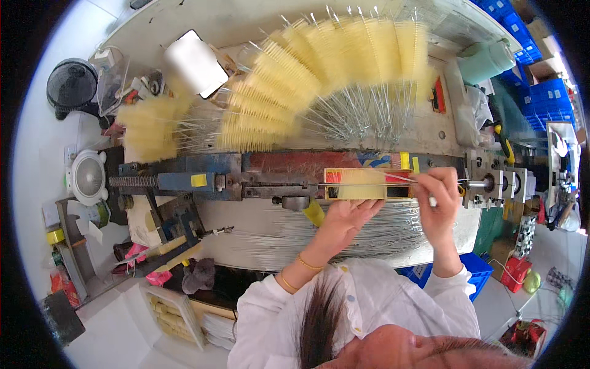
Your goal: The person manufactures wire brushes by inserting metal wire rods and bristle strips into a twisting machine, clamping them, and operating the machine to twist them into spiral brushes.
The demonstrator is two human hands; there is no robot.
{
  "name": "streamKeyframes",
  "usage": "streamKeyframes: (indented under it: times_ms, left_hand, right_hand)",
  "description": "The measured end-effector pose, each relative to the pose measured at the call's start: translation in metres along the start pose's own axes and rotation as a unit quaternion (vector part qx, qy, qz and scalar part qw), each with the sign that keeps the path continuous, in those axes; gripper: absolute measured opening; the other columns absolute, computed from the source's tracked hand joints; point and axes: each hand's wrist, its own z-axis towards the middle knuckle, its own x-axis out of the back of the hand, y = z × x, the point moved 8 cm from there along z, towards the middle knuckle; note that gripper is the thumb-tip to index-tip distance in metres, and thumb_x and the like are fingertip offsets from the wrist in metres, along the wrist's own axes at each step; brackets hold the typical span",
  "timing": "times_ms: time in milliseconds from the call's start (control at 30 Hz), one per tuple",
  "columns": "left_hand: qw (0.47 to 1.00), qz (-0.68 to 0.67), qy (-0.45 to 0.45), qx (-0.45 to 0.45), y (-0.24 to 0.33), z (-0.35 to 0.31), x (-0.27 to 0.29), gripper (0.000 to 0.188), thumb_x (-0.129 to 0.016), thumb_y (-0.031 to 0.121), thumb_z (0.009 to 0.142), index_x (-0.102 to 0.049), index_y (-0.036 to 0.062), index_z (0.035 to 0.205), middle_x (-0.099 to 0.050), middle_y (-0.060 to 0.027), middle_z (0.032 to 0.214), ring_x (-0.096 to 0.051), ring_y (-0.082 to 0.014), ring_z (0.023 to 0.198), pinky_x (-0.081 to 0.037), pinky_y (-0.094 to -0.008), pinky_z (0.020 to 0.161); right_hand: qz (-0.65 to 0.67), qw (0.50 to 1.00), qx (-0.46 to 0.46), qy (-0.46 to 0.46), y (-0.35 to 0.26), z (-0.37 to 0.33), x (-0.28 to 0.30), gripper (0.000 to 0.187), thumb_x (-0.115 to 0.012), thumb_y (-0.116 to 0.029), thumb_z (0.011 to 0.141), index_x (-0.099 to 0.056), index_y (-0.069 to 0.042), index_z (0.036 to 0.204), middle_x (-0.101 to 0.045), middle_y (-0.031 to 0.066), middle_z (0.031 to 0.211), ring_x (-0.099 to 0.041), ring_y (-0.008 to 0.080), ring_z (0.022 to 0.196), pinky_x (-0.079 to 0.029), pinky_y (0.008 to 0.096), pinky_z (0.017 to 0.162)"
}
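Note:
A narrow yellow-edged tray point(332, 195) lies on the long metal machine, with a band of pale yellow bristles point(362, 184) across it. My left hand point(351, 220) is at the tray's near edge, its fingers stretched out and touching the lower end of the bristles. My right hand point(437, 198) is closed in a pinch on a thin metal wire point(399, 178) over the tray's right part. This wire runs left across the bristles. Just right of my right hand is the machine's round metal spindle point(485, 184).
Many yellow bristle brushes point(344, 58) with wire stems fan out behind the machine. Loose wires point(381, 230) lie in front of it. A coil spring point(132, 182) is on the machine's left end. A white-screened tablet point(196, 64) and a green cylinder point(488, 61) stand at the back.

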Motion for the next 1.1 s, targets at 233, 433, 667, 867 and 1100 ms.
streamKeyframes:
  times_ms: [233,433,667,867,1100]
  left_hand:
    - [0.997,0.079,0.007,-0.010,0.000,0.001,0.005,0.066,-0.054,-0.010,0.078,-0.023,-0.0009,0.136,-0.031,-0.0125,0.140,-0.029,-0.0251,0.132,-0.023,-0.0442,0.110]
    - [0.996,0.086,0.022,-0.005,0.007,0.001,-0.005,0.065,-0.055,-0.007,0.080,-0.023,-0.0019,0.136,-0.032,-0.0133,0.140,-0.030,-0.0255,0.132,-0.024,-0.0429,0.110]
    - [0.998,0.065,-0.015,-0.001,0.003,0.001,-0.008,0.069,-0.054,0.001,0.083,-0.015,-0.0005,0.140,-0.023,-0.0139,0.144,-0.022,-0.0253,0.135,-0.018,-0.0410,0.112]
    - [1.000,0.025,-0.009,0.004,0.006,0.000,-0.014,0.073,-0.056,0.006,0.083,-0.011,0.0009,0.141,-0.019,-0.0129,0.146,-0.018,-0.0247,0.136,-0.014,-0.0408,0.113]
    - [1.000,-0.017,-0.012,0.015,0.005,0.002,-0.012,0.089,-0.061,0.009,0.078,-0.001,0.0097,0.144,-0.014,-0.0094,0.148,-0.015,-0.0231,0.138,-0.010,-0.0395,0.113]
  right_hand:
    - [0.032,0.992,0.017,-0.117,0.003,0.004,-0.024,0.035,-0.061,0.007,0.061,-0.065,-0.005,0.094,-0.051,0.0101,0.085,-0.050,0.0270,0.078,-0.042,0.0351,0.068]
    - [-0.018,0.993,0.050,-0.103,-0.015,-0.005,-0.031,0.046,-0.058,0.007,0.055,-0.064,-0.008,0.098,-0.050,0.0098,0.089,-0.048,0.0278,0.079,-0.041,0.0371,0.069]
    - [-0.011,0.992,0.045,-0.115,-0.008,-0.002,-0.028,0.043,-0.059,0.007,0.058,-0.064,-0.008,0.098,-0.050,0.0094,0.089,-0.049,0.0274,0.079,-0.042,0.0374,0.070]
    - [0.032,0.997,0.032,-0.070,-0.006,0.005,-0.016,0.033,-0.063,0.004,0.066,-0.066,-0.008,0.096,-0.051,0.0089,0.083,-0.050,0.0265,0.075,-0.042,0.0344,0.065]
    - [0.027,0.992,0.043,-0.119,-0.013,0.001,-0.029,0.039,-0.062,0.006,0.061,-0.066,-0.008,0.097,-0.051,0.0102,0.087,-0.049,0.0273,0.077,-0.042,0.0355,0.068]
